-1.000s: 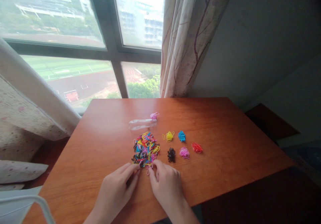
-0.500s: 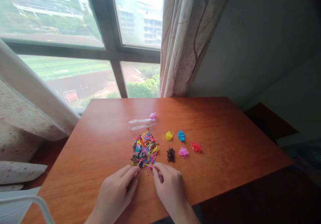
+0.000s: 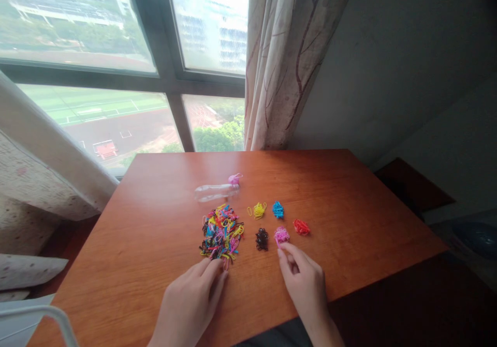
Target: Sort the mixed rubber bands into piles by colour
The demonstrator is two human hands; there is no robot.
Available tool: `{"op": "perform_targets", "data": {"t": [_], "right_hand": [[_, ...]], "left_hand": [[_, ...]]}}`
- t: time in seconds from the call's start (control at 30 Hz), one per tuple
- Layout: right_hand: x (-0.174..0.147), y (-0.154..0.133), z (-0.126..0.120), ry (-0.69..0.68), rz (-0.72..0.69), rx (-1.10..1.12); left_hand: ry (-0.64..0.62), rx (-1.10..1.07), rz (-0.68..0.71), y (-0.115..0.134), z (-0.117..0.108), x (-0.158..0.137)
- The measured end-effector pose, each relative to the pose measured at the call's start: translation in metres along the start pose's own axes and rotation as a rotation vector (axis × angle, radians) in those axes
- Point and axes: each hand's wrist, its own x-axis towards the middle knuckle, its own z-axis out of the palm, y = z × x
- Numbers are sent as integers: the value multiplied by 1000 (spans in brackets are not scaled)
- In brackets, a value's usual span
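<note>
A mixed heap of small coloured rubber bands [image 3: 221,232] lies on the table. My left hand [image 3: 194,292] is at its near edge, thumb and fingers closed at the lowest bands; what lies between the fingertips is hidden. My right hand [image 3: 305,274] pinches a purple rubber band [image 3: 277,244] at the near side of the purple pile [image 3: 281,234]. Close by are single-colour piles of bands: black [image 3: 262,239], yellow [image 3: 259,211], blue [image 3: 278,210] and red [image 3: 301,227].
Behind the heap a clear plastic bottle [image 3: 215,192] lies on its side, with a pink-purple piece [image 3: 235,178] by its right end. The brown wooden table [image 3: 368,222] stands against a window with curtains [image 3: 272,77]. A white curved bar [image 3: 58,313] rises at lower left.
My right hand has moved right from the mixed heap to the purple pile, carrying a purple rubber band. My left hand has stayed at the heap's near edge. The view has shifted slightly.
</note>
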Motion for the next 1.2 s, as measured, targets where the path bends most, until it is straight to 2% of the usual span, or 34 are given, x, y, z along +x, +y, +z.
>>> {"op": "perform_targets", "data": {"t": [0.1, 0.23, 0.47, 0.8, 1.2], "right_hand": [[4, 18, -10, 27, 27, -59], [5, 28, -18, -25, 70, -26], [10, 34, -15, -130, 37, -6], [16, 43, -14, -135, 53, -105], [8, 43, -18, -154, 49, -179]], "left_hand": [[13, 4, 14, 1, 1, 2], [42, 3, 25, 1, 3, 4], [76, -67, 6, 1, 1, 3], [91, -179, 17, 0, -7, 1], [57, -201, 24, 1, -4, 2]]}}
